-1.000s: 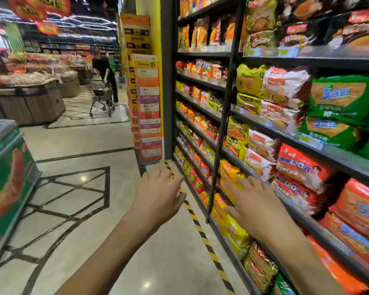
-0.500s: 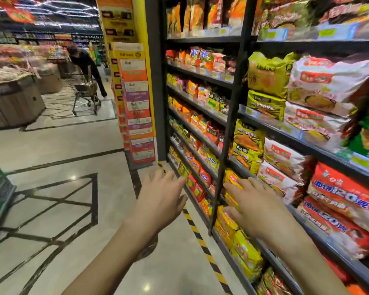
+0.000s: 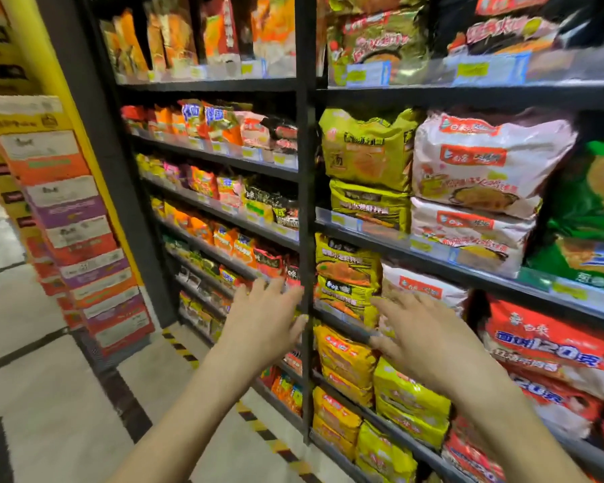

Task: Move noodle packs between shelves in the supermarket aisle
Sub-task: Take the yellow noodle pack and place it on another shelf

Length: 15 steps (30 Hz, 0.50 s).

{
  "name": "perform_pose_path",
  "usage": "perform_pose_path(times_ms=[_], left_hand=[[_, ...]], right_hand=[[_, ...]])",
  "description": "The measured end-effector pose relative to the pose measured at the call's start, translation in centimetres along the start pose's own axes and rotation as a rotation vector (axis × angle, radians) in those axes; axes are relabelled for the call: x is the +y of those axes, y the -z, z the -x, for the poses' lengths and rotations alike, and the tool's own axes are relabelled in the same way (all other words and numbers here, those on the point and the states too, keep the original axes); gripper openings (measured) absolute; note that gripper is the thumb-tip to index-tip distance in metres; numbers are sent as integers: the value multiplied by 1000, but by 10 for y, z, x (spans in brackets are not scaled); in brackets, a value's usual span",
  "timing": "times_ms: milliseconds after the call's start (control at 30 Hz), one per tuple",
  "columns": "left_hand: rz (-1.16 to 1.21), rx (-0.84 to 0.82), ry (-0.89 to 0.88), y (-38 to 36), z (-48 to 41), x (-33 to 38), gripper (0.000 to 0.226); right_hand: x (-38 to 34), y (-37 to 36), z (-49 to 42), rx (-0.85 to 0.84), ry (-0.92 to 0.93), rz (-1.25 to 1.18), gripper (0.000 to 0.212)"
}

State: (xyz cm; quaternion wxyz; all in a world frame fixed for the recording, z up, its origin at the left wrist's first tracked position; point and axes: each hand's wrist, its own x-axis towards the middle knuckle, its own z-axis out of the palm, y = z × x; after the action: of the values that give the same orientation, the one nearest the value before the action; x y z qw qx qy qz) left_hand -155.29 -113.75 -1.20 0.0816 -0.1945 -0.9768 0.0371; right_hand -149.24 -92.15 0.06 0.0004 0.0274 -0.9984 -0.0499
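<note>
Dark metal shelves [image 3: 433, 256] hold rows of noodle packs. Yellow-green packs [image 3: 347, 270] stand stacked just right of the black upright post [image 3: 306, 210], with white packs [image 3: 471, 165] one shelf higher. Orange-yellow packs [image 3: 342, 357] lie a shelf lower. My left hand [image 3: 264, 322] is raised in front of the post, fingers spread, holding nothing. My right hand [image 3: 426, 339] reaches towards the yellow-green and orange-yellow packs, fingers apart and empty, close to the shelf edge.
Red packs [image 3: 551, 350] and green packs [image 3: 586, 217] fill the shelves on the right. A tall stack of cartons [image 3: 81, 231] stands at the shelf end on the left, beside a yellow pillar [image 3: 56, 81]. Yellow-black tape [image 3: 255, 423] runs along the floor.
The view has turned right and closer to the shelves; the shopper and cart are out of sight. Both hands have risen nearer the shelf, still empty.
</note>
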Motion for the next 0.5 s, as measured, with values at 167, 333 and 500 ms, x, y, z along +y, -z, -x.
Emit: perform_pose_path(times_ms=[167, 333, 500], left_hand=[[42, 96, -71, -21, -63, -18, 48], [138, 259, -116, -32, -134, -28, 47], [339, 428, -151, -22, -208, -30, 48]], right_hand=[[12, 2, -50, -4, -106, 17, 60], [30, 13, -105, 89, -170, 37, 63], [48, 30, -159, 210, -174, -1, 69]])
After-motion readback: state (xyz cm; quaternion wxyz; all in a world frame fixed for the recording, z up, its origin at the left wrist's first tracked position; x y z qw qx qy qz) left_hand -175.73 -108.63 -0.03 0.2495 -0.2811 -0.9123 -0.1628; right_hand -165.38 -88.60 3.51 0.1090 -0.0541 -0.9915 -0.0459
